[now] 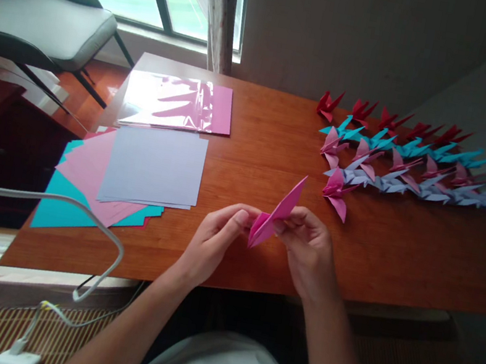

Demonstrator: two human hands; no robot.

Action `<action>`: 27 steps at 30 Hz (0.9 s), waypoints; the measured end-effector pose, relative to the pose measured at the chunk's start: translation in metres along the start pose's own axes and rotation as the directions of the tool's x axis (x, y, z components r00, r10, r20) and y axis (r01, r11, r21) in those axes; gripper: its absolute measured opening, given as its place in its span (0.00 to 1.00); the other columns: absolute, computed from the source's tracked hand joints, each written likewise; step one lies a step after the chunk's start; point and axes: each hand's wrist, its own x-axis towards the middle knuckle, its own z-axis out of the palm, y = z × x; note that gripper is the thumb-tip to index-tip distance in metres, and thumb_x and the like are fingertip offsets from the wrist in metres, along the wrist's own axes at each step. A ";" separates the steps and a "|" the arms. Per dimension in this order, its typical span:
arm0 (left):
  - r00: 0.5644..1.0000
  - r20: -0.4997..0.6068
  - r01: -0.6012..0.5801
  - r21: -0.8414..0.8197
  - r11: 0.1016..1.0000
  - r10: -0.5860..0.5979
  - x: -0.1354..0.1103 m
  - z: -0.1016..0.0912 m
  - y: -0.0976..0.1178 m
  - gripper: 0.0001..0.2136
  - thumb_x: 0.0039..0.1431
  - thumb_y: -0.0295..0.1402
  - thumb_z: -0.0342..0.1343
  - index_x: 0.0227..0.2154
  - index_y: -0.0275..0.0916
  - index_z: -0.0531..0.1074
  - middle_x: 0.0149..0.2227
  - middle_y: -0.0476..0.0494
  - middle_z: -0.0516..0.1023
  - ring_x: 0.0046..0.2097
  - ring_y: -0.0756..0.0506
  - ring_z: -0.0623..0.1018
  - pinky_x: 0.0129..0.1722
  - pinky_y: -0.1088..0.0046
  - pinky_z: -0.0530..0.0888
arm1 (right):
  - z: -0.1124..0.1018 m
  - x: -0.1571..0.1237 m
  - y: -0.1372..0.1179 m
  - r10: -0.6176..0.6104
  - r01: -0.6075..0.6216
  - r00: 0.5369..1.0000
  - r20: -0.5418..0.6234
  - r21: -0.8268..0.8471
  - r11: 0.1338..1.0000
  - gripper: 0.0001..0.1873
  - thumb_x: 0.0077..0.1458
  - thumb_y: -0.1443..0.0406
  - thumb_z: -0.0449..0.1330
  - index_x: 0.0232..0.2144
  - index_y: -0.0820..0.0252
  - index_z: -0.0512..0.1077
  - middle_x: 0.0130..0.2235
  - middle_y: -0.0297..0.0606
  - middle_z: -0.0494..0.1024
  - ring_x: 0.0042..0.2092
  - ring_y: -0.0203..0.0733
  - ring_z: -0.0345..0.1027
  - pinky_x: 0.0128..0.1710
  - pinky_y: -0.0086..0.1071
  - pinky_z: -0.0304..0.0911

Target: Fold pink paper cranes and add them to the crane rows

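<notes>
A partly folded piece of bright pink origami paper (284, 207) is held up above the front of the wooden table, its long point slanting up to the right. My left hand (222, 235) pinches its lower left flap between thumb and fingers. On the other side my right hand (309, 247) grips the folded body, with the thumb at the near face; some fingertips are hidden behind the paper. Just beyond my right hand stands a finished paper crane (336, 192) in the same pink.
Rows of red cranes (363, 111), turquoise cranes (380, 139) and lavender cranes (388, 181), with paler pink ones between, line the right back. At left lie lavender sheets (154, 166), turquoise sheets (63, 203) and a plastic paper packet (167, 101). A white cable (114, 234) loops near the left edge.
</notes>
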 end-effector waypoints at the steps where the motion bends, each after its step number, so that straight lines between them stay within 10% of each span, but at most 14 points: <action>1: 1.000 0.005 -0.003 0.004 1.000 0.003 0.000 0.000 0.001 0.16 0.67 0.44 0.55 0.42 0.36 0.79 0.39 0.43 0.81 0.40 0.46 0.78 0.42 0.74 0.73 | 0.000 0.000 -0.001 -0.004 0.005 1.000 0.017 -0.027 1.000 0.05 0.52 0.67 0.71 0.32 0.52 0.79 0.33 0.30 0.79 0.36 0.35 0.69 0.38 0.28 0.64; 27: 0.993 -0.043 0.105 -0.033 0.994 -0.106 0.001 0.003 0.003 0.12 0.59 0.40 0.64 0.36 0.35 0.82 0.34 0.44 0.83 0.35 0.46 0.77 0.38 0.74 0.72 | 0.009 -0.002 0.000 -0.046 0.084 0.988 0.151 -0.255 0.963 0.10 0.63 0.63 0.61 0.45 0.49 0.81 0.46 0.35 0.79 0.50 0.42 0.72 0.52 0.35 0.67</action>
